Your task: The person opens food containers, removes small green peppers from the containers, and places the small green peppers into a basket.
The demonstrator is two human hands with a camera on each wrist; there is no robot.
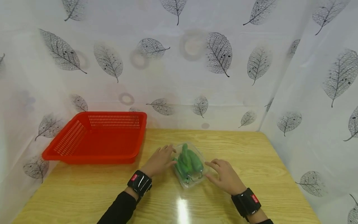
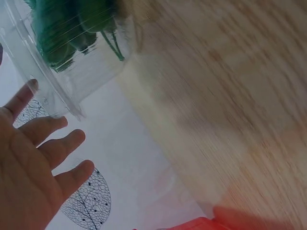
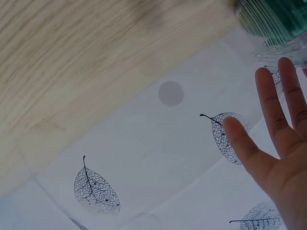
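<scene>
Box: a clear plastic box (image 1: 190,168) of green peppers (image 1: 188,161) lies on the desk (image 1: 251,155), near its middle, between the two hands.
Left hand: the left hand (image 1: 159,160) lies just left of the box, fingers straight and spread – the fingertips (image 2: 31,87) reach the box's rim; whether they press it, I cannot tell.
Left grip: released, holding nothing.
Right hand: the right hand (image 1: 225,175) lies just right of the box, fingers stretched toward its edge; the right wrist view shows the fingertips (image 3: 287,64) just beside the clear rim.
Right grip: released, holding nothing.
Basket: a red slotted basket (image 1: 98,137) stands at the desk's far left, well apart from the box.
Bands: black wrist bands (image 1: 139,183) on both arms, each with a small red tag – the writing is too small to read.
Backdrop: white sheet (image 1: 195,77) printed with grey leaves, behind and at both sides.
</scene>
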